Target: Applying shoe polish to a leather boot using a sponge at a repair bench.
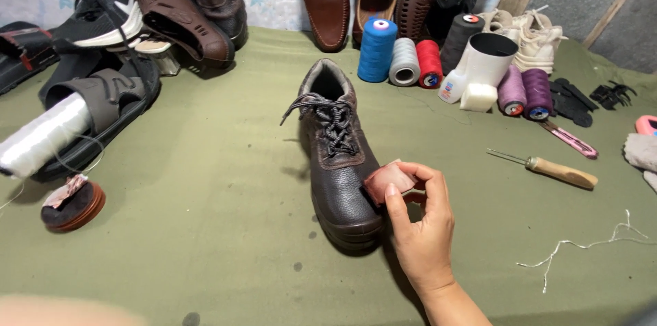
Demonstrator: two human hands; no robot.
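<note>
Boot (339, 161) toe meets a pinkish pad (389, 181) pinched in the right hand (421, 227) grip.

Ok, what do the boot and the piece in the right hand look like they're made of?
Boot: dark brown pebbled leather, slight sheen, dark sole probably rubber. Piece pinched in the right hand: pinkish-brown, smooth, glossy; possibly thin leather or sandpaper, unclear.

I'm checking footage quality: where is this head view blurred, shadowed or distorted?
Head view: even, soft light; the dark boot and right hand holding a reddish pad are sharp, casting faint shadows on the green cloth; a blurred pale patch fills the bottom left corner; the edges bend slightly.
</note>
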